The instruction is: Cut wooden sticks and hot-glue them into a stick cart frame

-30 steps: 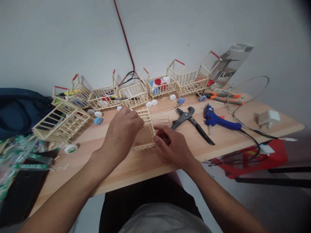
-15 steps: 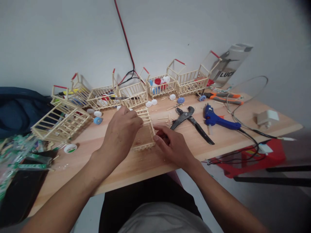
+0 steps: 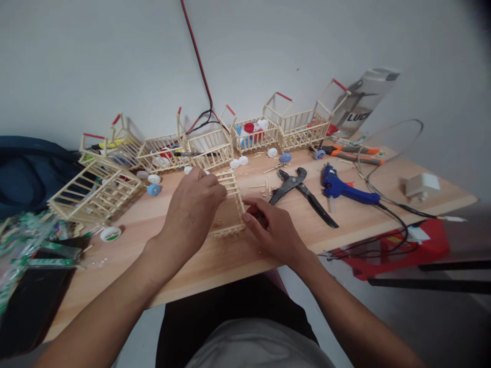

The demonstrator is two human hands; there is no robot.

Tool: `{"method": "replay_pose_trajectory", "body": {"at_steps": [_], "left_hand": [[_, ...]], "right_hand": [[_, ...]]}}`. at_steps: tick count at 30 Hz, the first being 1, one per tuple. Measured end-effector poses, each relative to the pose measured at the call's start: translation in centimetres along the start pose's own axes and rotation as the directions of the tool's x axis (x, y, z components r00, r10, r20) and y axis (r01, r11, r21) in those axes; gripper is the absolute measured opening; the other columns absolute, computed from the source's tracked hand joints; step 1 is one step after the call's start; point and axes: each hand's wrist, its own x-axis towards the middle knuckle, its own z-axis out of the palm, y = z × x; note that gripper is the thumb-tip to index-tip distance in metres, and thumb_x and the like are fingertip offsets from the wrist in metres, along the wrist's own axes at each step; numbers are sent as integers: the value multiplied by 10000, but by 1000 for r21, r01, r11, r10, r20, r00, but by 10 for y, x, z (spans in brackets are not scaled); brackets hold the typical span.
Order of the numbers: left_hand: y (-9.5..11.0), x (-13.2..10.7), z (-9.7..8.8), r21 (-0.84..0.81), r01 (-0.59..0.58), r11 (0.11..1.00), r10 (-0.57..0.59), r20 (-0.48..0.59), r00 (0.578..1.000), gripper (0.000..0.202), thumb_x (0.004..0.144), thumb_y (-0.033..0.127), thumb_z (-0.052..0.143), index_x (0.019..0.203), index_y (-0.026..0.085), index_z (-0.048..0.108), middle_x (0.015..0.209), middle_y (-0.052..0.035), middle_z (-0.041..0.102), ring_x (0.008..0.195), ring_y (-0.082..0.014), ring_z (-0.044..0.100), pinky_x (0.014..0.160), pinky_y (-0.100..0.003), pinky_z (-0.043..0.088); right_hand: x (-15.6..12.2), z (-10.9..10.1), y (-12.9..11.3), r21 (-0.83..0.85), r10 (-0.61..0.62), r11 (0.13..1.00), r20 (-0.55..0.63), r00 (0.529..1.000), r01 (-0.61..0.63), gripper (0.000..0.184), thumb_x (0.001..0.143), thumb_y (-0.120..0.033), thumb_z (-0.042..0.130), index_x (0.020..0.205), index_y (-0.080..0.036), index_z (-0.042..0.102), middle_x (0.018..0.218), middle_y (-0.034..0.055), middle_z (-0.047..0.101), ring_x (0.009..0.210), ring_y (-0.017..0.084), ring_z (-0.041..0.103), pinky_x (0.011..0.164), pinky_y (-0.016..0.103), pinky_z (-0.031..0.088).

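A small basket frame of thin wooden sticks [image 3: 237, 197] rests on the wooden table. My left hand [image 3: 194, 204] reaches over its left side with the fingers pinched together by the slats. The back of that hand hides the frame's left part and whatever the fingertips hold. At the frame's right side is my right hand [image 3: 270, 225], its thumb and curled fingers closed on the edge. Just right of this hand lies a pair of black pliers [image 3: 293, 184]. Short cut sticks [image 3: 264, 186] are scattered behind the hand.
Several stick-built carts, one a cart [image 3: 303, 128] with a red handle, line the wall. Bottle caps such as a white cap [image 3: 111, 234] lie about. To the right are a blue glue gun [image 3: 345, 191], orange-handled pliers [image 3: 356, 153] and a white adapter [image 3: 422, 185]. Plastic packaging [image 3: 30, 245] covers the left.
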Motion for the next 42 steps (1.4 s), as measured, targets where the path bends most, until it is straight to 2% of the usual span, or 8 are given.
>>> {"method": "replay_pose_trajectory", "body": {"at_steps": [16,23,30,42], "left_hand": [[-1,0,2,0,-15,1000,15,2,1000,280,919,152,500,691,175,661,730,-66,623,773,-223,461,704,-372,367],[1,3,-2,10,-20,1000,20,52,998,312,908,121,497,616,172,592,695,-55,580,730,-206,452,710,-373,371],[2,2,-2,40,-41,998,41,11,999,324,912,120,469,621,189,593,708,-67,596,726,-208,461,678,-368,370],[4,3,-2,85,-9,996,1,92,996,266,902,116,490,692,174,643,770,-80,634,791,-237,482,704,-386,382]], "right_hand": [[1,-1,-1,-4,-3,1000,9,1000,3,346,924,-343,555,1192,-136,626,865,39,696,752,147,641,721,255,479],[1,1,1,-13,-8,1000,8,1000,8,356,927,-365,555,1184,-129,626,874,45,702,757,149,644,718,258,479],[1,0,-2,-19,1,1000,9,1000,-1,334,924,-360,555,1179,-155,624,872,44,710,755,162,653,707,271,485],[1,0,-2,-21,-7,1000,6,1000,7,334,929,-374,545,1146,-138,639,880,55,716,771,164,662,724,277,492]]}}
